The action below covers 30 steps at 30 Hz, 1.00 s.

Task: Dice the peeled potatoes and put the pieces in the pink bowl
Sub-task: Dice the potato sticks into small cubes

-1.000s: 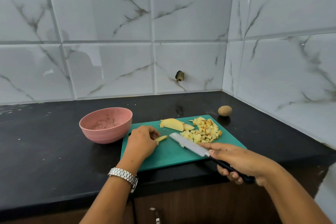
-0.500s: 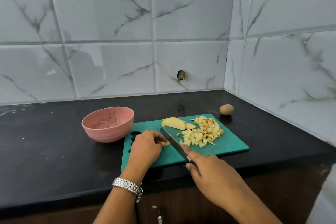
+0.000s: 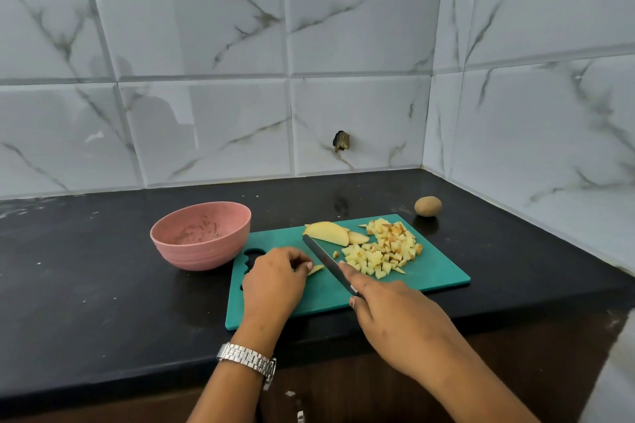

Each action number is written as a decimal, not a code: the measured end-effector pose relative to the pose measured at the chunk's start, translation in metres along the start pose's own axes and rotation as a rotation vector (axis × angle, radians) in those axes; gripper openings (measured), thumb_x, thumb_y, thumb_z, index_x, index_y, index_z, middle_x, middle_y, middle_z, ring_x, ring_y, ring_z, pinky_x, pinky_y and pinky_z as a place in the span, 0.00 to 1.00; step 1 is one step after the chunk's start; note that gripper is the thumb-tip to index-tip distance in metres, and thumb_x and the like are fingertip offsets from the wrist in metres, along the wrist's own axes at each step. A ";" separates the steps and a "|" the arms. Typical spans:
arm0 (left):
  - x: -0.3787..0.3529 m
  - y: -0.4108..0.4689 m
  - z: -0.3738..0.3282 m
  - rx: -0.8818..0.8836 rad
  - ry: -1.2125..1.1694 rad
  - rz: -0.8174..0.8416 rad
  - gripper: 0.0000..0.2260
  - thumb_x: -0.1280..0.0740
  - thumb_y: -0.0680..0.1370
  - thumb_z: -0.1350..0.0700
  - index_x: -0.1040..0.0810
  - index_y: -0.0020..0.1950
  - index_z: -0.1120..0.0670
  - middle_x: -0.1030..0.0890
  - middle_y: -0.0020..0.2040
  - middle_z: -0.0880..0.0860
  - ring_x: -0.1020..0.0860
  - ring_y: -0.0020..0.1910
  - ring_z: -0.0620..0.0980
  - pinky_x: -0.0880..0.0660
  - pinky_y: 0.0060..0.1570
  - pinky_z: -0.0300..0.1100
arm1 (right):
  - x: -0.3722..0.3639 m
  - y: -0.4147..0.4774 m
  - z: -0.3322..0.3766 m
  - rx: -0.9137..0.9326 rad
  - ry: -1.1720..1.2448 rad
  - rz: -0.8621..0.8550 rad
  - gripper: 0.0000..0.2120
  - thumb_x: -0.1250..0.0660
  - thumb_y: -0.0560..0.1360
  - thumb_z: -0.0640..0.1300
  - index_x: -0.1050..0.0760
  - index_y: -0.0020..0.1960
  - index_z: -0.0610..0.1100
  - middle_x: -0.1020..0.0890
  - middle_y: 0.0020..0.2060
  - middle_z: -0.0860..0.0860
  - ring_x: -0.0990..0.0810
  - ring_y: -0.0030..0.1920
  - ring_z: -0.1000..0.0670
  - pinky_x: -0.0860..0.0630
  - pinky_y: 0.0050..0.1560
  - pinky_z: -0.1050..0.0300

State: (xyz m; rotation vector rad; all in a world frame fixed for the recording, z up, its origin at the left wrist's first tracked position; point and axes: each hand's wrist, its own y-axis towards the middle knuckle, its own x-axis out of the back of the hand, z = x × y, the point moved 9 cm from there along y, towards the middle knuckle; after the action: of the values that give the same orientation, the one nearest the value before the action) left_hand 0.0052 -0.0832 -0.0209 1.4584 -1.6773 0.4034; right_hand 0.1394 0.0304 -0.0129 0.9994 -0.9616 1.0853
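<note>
On the green cutting board [image 3: 433,276], my left hand [image 3: 273,280] pinches a thin potato strip [image 3: 315,269] against the board. My right hand [image 3: 395,314] grips a knife [image 3: 326,263], index finger laid along the blade, whose edge stands just right of the strip. A pile of diced potato [image 3: 383,252] lies on the board's right half. Two peeled potato slices [image 3: 328,233] rest at the board's far edge. The pink bowl [image 3: 201,233] stands left of the board and holds only some residue.
A whole unpeeled potato [image 3: 427,206] sits on the black counter [image 3: 86,285] behind the board's right corner. Marble-look tiled walls close off the back and right side. The counter's front edge runs just below the board.
My right hand swung the knife from lying flat across the board to pointing away from me, its blade now beside the strip. The left hand stayed on the strip.
</note>
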 end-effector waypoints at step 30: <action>0.003 -0.005 0.001 0.005 -0.037 -0.061 0.04 0.33 0.77 0.51 0.19 0.49 0.44 0.24 0.45 0.42 0.26 0.47 0.41 0.29 0.44 0.37 | -0.001 -0.004 0.004 -0.007 -0.147 0.097 0.26 0.51 0.85 0.51 0.59 0.79 0.61 0.25 0.48 0.50 0.25 0.44 0.53 0.23 0.48 0.54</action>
State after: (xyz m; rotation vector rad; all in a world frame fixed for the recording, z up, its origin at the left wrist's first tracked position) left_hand 0.0091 -0.0874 -0.0203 1.5252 -1.6578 0.3496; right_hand 0.1423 0.0256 -0.0139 1.0467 -1.1417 1.0996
